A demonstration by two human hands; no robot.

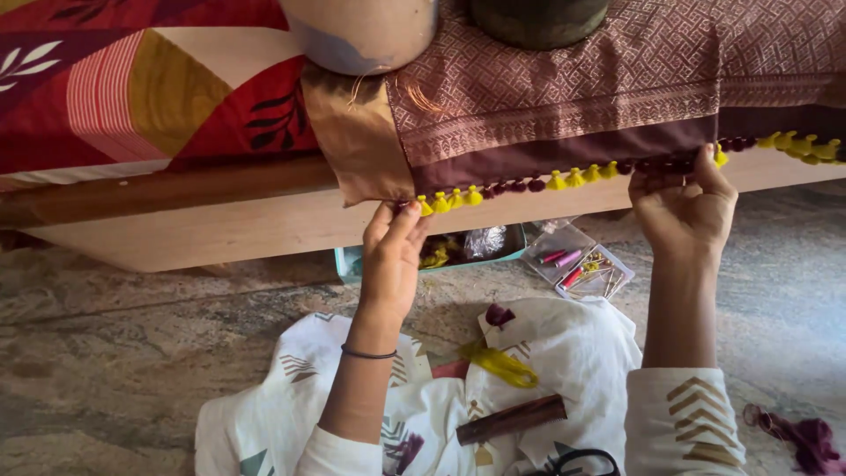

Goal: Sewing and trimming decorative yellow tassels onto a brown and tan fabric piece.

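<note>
A maroon patterned cloth (pixel 564 79) hangs over the wooden edge of a bed (pixel 220 225). Along its lower hem runs a row of small yellow and maroon tassels (pixel 564 179). My left hand (pixel 392 256) pinches the hem at the left end of the tassel row. My right hand (pixel 683 207) grips the hem farther right, holding it taut between the two hands. On my lap lie a loose bunch of yellow thread (pixel 507 366), a bit of maroon thread (pixel 500 315), a brown stick-like piece (pixel 511 420) and black scissors (pixel 577 462).
A teal tray (pixel 348 262) with threads and plastic bags sits under the bed edge, beside a clear box (pixel 577 264) of needles and spools. Two pots (pixel 361 35) weigh the cloth down on the bed. Maroon thread (pixel 806 441) lies on the stone floor at right.
</note>
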